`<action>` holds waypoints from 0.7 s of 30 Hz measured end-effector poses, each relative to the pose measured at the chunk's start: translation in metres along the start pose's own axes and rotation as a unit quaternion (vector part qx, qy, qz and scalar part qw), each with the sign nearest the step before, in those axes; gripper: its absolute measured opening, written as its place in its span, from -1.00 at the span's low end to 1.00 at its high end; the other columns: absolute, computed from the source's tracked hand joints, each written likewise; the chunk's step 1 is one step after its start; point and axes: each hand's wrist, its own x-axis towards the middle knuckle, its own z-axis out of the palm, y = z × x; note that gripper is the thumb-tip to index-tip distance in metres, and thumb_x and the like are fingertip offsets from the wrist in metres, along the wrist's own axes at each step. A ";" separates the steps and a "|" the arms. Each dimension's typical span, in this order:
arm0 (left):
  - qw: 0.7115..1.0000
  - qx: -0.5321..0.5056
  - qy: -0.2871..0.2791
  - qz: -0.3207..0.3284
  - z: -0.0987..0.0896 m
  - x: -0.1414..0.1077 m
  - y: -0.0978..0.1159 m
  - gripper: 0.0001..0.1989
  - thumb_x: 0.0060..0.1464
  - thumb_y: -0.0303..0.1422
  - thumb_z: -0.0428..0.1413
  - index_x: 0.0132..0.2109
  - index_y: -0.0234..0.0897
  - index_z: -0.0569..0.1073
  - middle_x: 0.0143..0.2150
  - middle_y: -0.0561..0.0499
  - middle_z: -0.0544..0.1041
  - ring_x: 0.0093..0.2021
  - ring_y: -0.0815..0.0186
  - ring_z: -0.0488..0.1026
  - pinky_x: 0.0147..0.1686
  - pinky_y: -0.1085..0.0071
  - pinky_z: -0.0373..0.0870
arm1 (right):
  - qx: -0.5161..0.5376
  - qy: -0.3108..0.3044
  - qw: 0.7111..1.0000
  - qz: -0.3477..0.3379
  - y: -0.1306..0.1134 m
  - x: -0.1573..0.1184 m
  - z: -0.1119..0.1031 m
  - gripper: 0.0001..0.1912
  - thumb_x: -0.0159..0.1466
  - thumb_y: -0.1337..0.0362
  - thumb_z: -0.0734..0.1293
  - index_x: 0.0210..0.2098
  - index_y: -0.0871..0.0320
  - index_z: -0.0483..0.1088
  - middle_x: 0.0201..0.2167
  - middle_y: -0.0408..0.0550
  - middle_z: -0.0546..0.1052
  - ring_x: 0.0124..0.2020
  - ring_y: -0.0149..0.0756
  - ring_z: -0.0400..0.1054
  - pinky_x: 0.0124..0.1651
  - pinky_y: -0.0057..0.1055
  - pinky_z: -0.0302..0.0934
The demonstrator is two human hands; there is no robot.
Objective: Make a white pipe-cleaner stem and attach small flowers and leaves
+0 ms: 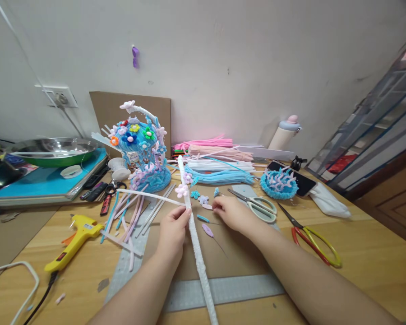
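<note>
My left hand (174,226) pinches a long white wrapped stem (199,253) that stands at a slant, with pale pink flowers (182,191) near its top. A white pipe cleaner (152,195) runs from the same fingers toward the left. On the cardboard, my right hand (232,211) has its fingers closed at the end of a small pale pink leaf (207,206); its wire is hidden. Close by lie a teal flower (195,195), a lilac flower (203,199), a blue leaf (203,218) and a purple leaf (207,230) with a thin wire.
A yellow glue gun (77,239) and loose pipe cleaners (131,216) lie left. Behind stands a flower-covered blue pipe cleaner piece (144,149), beside pipe cleaner bundles (219,167). At right are grey-handled scissors (262,208), red-and-yellow-handled scissors (320,246), a blue ring-shaped piece (279,184) and a phone (304,181).
</note>
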 end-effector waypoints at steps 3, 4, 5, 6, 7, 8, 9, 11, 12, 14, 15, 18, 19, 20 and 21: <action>1.000 -0.003 -0.004 -0.014 0.001 0.000 -0.002 -0.70 -0.29 -0.26 0.27 -0.35 -0.35 0.52 -0.57 0.09 0.42 -0.58 0.45 0.26 -0.55 0.52 0.17 | -0.005 0.045 0.999 0.006 0.003 0.006 0.005 -0.90 0.18 0.37 0.22 -0.37 0.14 0.38 -0.30 -0.04 0.45 -0.27 -0.29 0.29 -0.26 -0.43 0.06; 1.000 -0.004 -0.008 -0.018 0.001 0.000 -0.002 -0.70 -0.29 -0.27 0.27 -0.35 -0.36 0.52 -0.58 0.08 0.42 -0.59 0.45 0.26 -0.56 0.52 0.17 | -0.004 0.051 0.999 0.004 0.004 0.007 0.007 -0.90 0.19 0.35 0.23 -0.36 0.14 0.38 -0.29 -0.04 0.44 -0.27 -0.30 0.29 -0.25 -0.44 0.06; 1.000 -0.004 -0.011 -0.020 0.001 0.000 -0.002 -0.70 -0.30 -0.27 0.28 -0.36 -0.36 0.52 -0.58 0.08 0.42 -0.59 0.45 0.26 -0.56 0.52 0.16 | -0.002 0.053 0.999 0.001 0.004 0.008 0.008 -0.91 0.19 0.33 0.24 -0.35 0.14 0.39 -0.29 -0.05 0.44 -0.27 -0.30 0.29 -0.25 -0.44 0.06; 1.000 -0.005 -0.015 -0.022 0.001 0.000 -0.003 -0.69 -0.30 -0.27 0.28 -0.36 -0.37 0.52 -0.59 0.09 0.41 -0.59 0.46 0.26 -0.56 0.52 0.16 | -0.001 0.053 0.999 -0.002 0.004 0.008 0.010 -0.91 0.19 0.32 0.25 -0.35 0.14 0.39 -0.29 -0.05 0.44 -0.27 -0.31 0.29 -0.25 -0.44 0.06; 1.000 -0.005 -0.017 -0.023 0.001 0.000 -0.003 -0.69 -0.30 -0.26 0.28 -0.36 -0.36 0.52 -0.59 0.09 0.41 -0.60 0.46 0.26 -0.57 0.52 0.16 | 0.000 0.051 0.999 -0.006 0.004 0.008 0.013 -0.92 0.18 0.31 0.26 -0.35 0.14 0.39 -0.30 -0.05 0.44 -0.27 -0.31 0.30 -0.25 -0.44 0.06; 1.000 -0.005 -0.019 -0.024 0.001 0.000 -0.004 -0.69 -0.30 -0.26 0.28 -0.36 -0.36 0.52 -0.59 0.09 0.41 -0.60 0.46 0.25 -0.57 0.53 0.15 | 0.001 0.049 0.999 -0.009 0.004 0.008 0.015 -0.92 0.18 0.32 0.27 -0.35 0.14 0.40 -0.31 -0.05 0.44 -0.27 -0.31 0.30 -0.25 -0.44 0.06; 0.999 -0.005 -0.020 -0.025 0.001 0.000 -0.004 -0.69 -0.30 -0.25 0.28 -0.36 -0.36 0.53 -0.59 0.09 0.41 -0.60 0.47 0.25 -0.57 0.53 0.15 | 0.003 0.046 0.999 -0.012 0.005 0.008 0.016 -0.93 0.17 0.33 0.27 -0.36 0.14 0.40 -0.32 -0.05 0.44 -0.28 -0.31 0.29 -0.26 -0.44 0.06; 0.999 -0.005 -0.021 -0.027 0.001 0.000 -0.005 -0.69 -0.32 -0.25 0.29 -0.38 -0.36 0.53 -0.59 0.08 0.41 -0.60 0.47 0.25 -0.57 0.53 0.15 | 0.008 0.038 0.999 -0.016 0.007 0.007 0.019 -0.95 0.15 0.35 0.29 -0.39 0.14 0.40 -0.35 -0.06 0.45 -0.30 -0.31 0.29 -0.28 -0.45 0.06; 0.999 -0.005 -0.020 -0.027 0.001 0.001 -0.005 -0.69 -0.32 -0.25 0.29 -0.38 -0.36 0.53 -0.59 0.08 0.42 -0.60 0.46 0.26 -0.57 0.53 0.15 | 0.012 0.034 0.999 -0.017 0.008 0.007 0.020 -0.96 0.14 0.37 0.29 -0.41 0.14 0.39 -0.37 -0.07 0.45 -0.32 -0.32 0.29 -0.30 -0.45 0.06; 0.999 -0.006 -0.019 -0.028 0.001 0.001 -0.006 -0.68 -0.34 -0.24 0.29 -0.39 -0.36 0.53 -0.59 0.08 0.42 -0.60 0.46 0.26 -0.56 0.52 0.16 | 0.022 0.025 0.999 -0.019 0.010 0.007 0.020 -0.96 0.11 0.38 0.30 -0.44 0.13 0.39 -0.42 -0.09 0.46 -0.35 -0.32 0.29 -0.34 -0.47 0.05; 0.999 -0.007 -0.019 -0.028 0.001 0.001 -0.006 -0.68 -0.34 -0.24 0.30 -0.39 -0.35 0.53 -0.59 0.07 0.42 -0.60 0.46 0.26 -0.56 0.52 0.16 | 0.028 0.021 0.999 -0.019 0.011 0.007 0.020 -0.96 0.09 0.39 0.32 -0.45 0.13 0.39 -0.44 -0.10 0.46 -0.36 -0.32 0.30 -0.36 -0.47 0.05; 0.999 -0.007 -0.018 -0.028 0.002 0.000 -0.005 -0.68 -0.35 -0.25 0.30 -0.38 -0.36 0.54 -0.58 0.07 0.43 -0.59 0.46 0.26 -0.56 0.52 0.16 | 0.045 0.022 0.999 -0.019 0.012 0.008 0.016 -0.97 0.09 0.34 0.33 -0.49 0.12 0.40 -0.48 -0.12 0.48 -0.39 -0.33 0.31 -0.38 -0.48 0.05; 0.999 -0.007 -0.018 -0.028 0.002 0.000 -0.005 -0.68 -0.35 -0.25 0.30 -0.38 -0.36 0.54 -0.58 0.07 0.42 -0.59 0.46 0.26 -0.56 0.53 0.16 | 0.050 0.031 0.998 -0.016 0.012 0.009 0.014 -0.94 0.11 0.32 0.31 -0.49 0.12 0.40 -0.48 -0.12 0.49 -0.40 -0.33 0.31 -0.38 -0.48 0.06; 0.999 -0.007 -0.017 -0.027 0.002 0.000 -0.005 -0.67 -0.36 -0.25 0.30 -0.38 -0.36 0.54 -0.59 0.08 0.42 -0.60 0.47 0.25 -0.57 0.53 0.15 | 0.053 0.046 0.997 -0.009 0.013 0.010 0.012 -0.91 0.14 0.29 0.28 -0.47 0.12 0.41 -0.46 -0.12 0.49 -0.40 -0.33 0.31 -0.38 -0.47 0.06; 1.000 -0.007 -0.015 -0.027 0.002 0.000 -0.005 -0.67 -0.37 -0.24 0.30 -0.38 -0.36 0.55 -0.59 0.08 0.42 -0.60 0.47 0.24 -0.57 0.53 0.14 | 0.056 0.065 0.996 0.001 0.015 0.011 0.010 -0.88 0.17 0.28 0.24 -0.44 0.11 0.41 -0.44 -0.11 0.50 -0.40 -0.33 0.32 -0.37 -0.47 0.06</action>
